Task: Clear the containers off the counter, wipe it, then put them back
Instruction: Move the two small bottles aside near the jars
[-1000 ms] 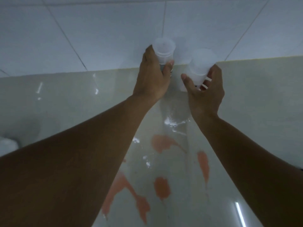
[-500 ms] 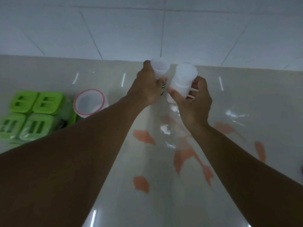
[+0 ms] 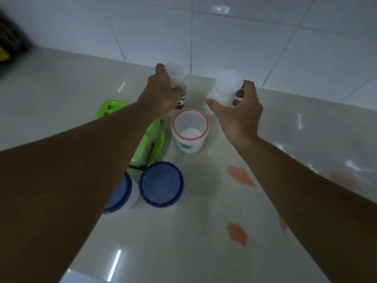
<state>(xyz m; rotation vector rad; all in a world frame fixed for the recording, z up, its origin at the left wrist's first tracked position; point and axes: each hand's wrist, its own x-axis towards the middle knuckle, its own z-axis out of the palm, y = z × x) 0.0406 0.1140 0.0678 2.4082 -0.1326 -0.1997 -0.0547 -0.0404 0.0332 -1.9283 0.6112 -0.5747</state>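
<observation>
Both hands, left hand (image 3: 161, 97) and right hand (image 3: 239, 115), each grip a small jar above the red-rimmed tub (image 3: 190, 130) at frame centre, risking knocking it.

Tiled wall (image 3: 255, 35) at back, blurred dark object (image 3: 12, 38) upper left

- Dim, bluish light throughout; the forearms go nearly black.
- Thin white glare streaks on the glossy tabletop (image 3: 204, 231).
- Soft, slightly smeared focus; the far left corner is dark and blurred, lines bowing.
</observation>
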